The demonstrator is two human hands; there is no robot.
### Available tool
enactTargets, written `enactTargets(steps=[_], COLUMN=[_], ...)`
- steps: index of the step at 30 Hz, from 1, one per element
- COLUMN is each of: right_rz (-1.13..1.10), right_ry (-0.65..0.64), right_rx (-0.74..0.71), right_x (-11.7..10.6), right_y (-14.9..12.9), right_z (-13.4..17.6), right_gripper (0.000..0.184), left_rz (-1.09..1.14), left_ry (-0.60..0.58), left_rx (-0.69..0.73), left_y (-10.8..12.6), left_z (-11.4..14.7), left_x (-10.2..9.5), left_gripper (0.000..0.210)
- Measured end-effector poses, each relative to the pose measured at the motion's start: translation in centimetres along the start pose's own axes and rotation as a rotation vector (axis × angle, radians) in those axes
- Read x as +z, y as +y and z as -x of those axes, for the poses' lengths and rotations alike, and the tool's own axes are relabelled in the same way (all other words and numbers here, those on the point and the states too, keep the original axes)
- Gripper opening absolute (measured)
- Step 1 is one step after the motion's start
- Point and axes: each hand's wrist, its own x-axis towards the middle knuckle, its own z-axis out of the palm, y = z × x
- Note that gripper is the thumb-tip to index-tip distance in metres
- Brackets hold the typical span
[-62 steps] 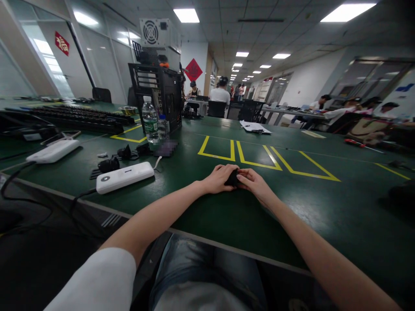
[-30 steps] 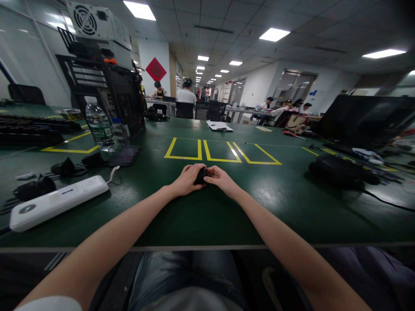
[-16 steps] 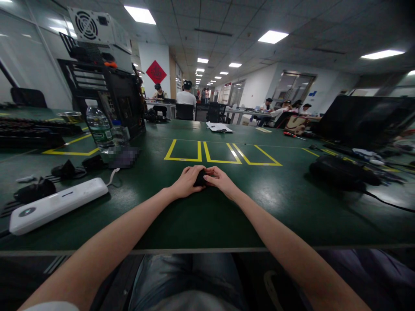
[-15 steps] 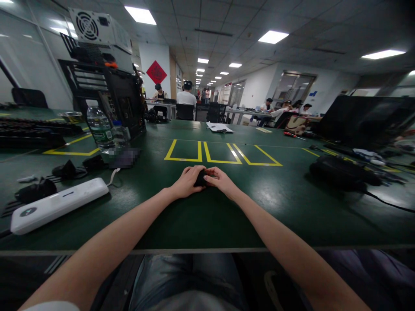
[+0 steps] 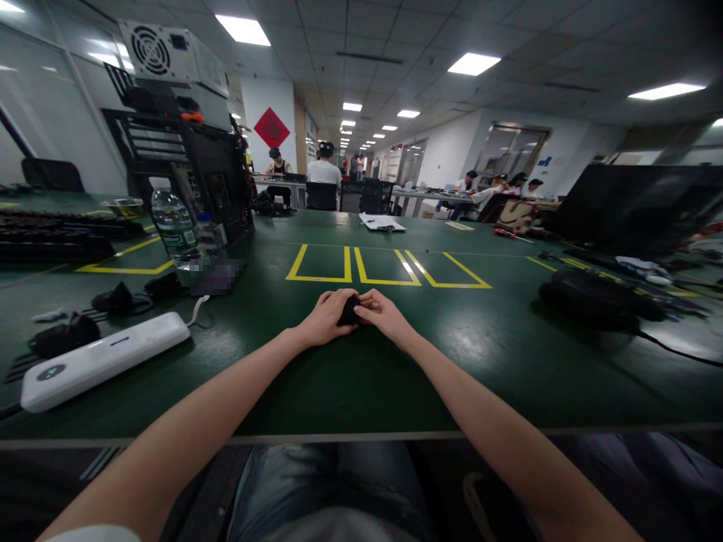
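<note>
A small dark rounded object (image 5: 350, 310) sits low over the green table (image 5: 361, 391), between my two hands. Its exact kind does not show, as fingers cover much of it. My left hand (image 5: 327, 318) wraps round its left side, fingers over the top and thumb at the near edge. From the other side, my right hand (image 5: 385, 316) grips it with thumb and fingers curled in. Just beyond my hands, yellow tape outlines (image 5: 387, 283) mark the table top.
Left of me are a white power strip (image 5: 107, 361), a water bottle (image 5: 174, 226) and a stacked computer case (image 5: 208, 165). A black pouch (image 5: 599, 297) and a dark monitor (image 5: 638, 207) stand right. A clipboard with paper (image 5: 382, 222) lies at the far edge.
Both hands stay on the dark object in nearly the same place; the right fingers have shifted very slightly. The view has moved a touch.
</note>
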Motion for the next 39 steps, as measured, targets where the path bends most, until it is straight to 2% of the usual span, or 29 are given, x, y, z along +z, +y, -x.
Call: enactTargets(steps=[4,8,12,17,24,33,39], right_rz=[-0.012,0.051,0.059,0.005,-0.039,0.013,0.015], right_ry=[0.009,-0.047,-0.046,-0.017,0.030,-0.061,-0.009], right_rx=[0.065,-0.007,-0.071,-0.026,0.079,-0.036,-0.007], right_x=[-0.10,-0.48,-0.56,-0.26,-0.09,-0.65,-0.25], right_y=[0.37,0.66,0.43,0.06,0.56,0.61,0.39], right_z=[-0.22,-0.31,-0.16,-0.09,-0.40,-0.23,-0.09], right_gripper=[0.030,0.029,0.033,0.024,0.030,0.035,0.024], left_rz=[0.005,0.003,-0.002,0.009,0.014,0.012,-0.002], left_ry=[0.003,0.006,0.011,0.013,0.008,0.015,0.021], left_rx=[0.001,0.006,0.012,0.003,-0.003,0.016,0.018], left_y=[0.01,-0.13,-0.15,0.09,0.10,-0.04,-0.07], left_z=[0.04,0.04,0.04,0.06,0.04,0.05,0.09], left_x=[-0.04,0.02,0.03,-0.11,-0.14,-0.17,-0.13], left_gripper=[0.057,0.056,0.056,0.059,0.058,0.055,0.057])
